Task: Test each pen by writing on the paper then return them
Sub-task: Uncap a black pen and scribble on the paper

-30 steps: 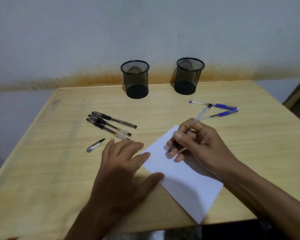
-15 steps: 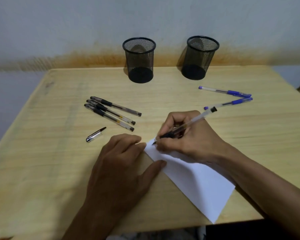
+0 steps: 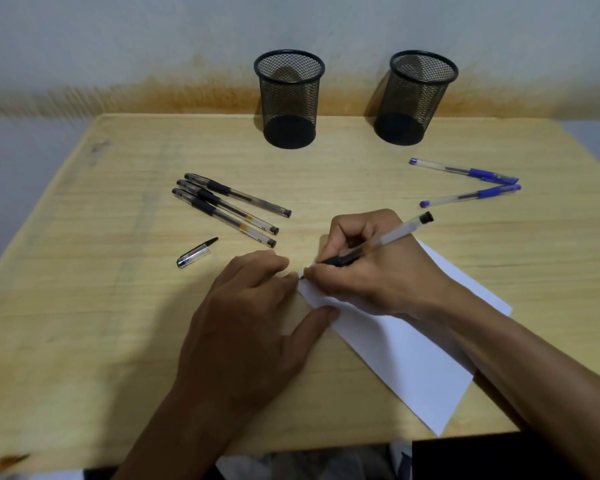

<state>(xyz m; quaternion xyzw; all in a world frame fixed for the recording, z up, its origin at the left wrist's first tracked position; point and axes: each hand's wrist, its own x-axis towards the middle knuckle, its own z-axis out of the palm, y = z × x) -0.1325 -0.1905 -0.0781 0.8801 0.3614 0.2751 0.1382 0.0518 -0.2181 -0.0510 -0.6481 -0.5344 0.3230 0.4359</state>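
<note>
On the table (image 3: 84, 306), right hand (image 3: 378, 268) grips the pen (image 3: 378, 242); flat left hand (image 3: 253, 323) presses the paper (image 3: 413, 358).

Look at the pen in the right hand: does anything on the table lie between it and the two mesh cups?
Nothing visible does. The table between the pen in the right hand and the mesh cups is bare.

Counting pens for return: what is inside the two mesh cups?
Both the left mesh cup and the right mesh cup show only dark bases through the mesh; no pen sticks out of either. The mesh blurs the bottoms, so small items cannot be ruled out.
</note>
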